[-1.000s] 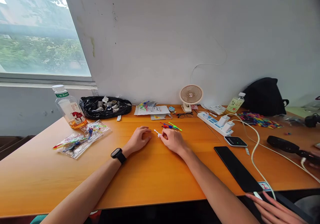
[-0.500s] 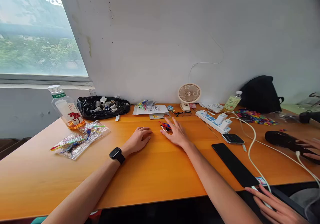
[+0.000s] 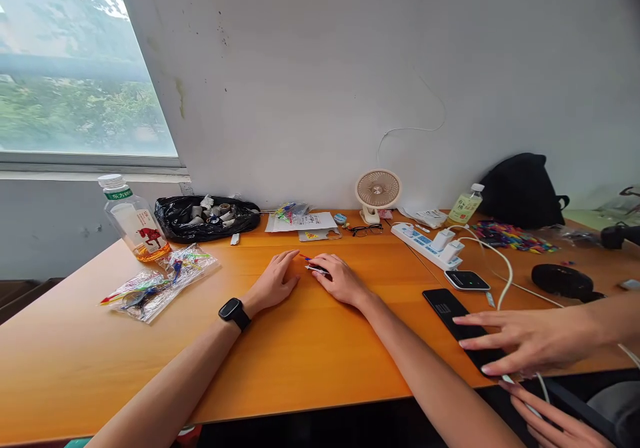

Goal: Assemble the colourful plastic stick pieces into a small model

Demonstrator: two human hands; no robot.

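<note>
My right hand (image 3: pixel 343 280) curls over a small bundle of thin pen-like sticks. A pale, pointed stick with a dark part (image 3: pixel 317 269) and a red-and-blue stick (image 3: pixel 305 257) poke out on its left side; the rest is hidden under the fingers. My left hand (image 3: pixel 276 277), with a black watch (image 3: pixel 234 311) on the wrist, lies on the table just to the left. Its fingers are stretched out and its fingertips are close to the red end; whether they touch it I cannot tell.
Clear plastic packets (image 3: pixel 163 280) and a drink bottle (image 3: pixel 135 225) are at left. Behind are a black bag of scraps (image 3: pixel 165 211), papers (image 3: pixel 320 221), glasses (image 3: pixel 367 231) and a fan (image 3: pixel 379 189). Rightward are a power strip (image 3: pixel 415 240), a black phone (image 3: pixel 443 301) and another person's hands (image 3: pixel 545 335).
My right hand has lowered and curled over the sticks, shifting slightly left with them. My left hand has barely moved. The other person's hand has reached over the black phone.
</note>
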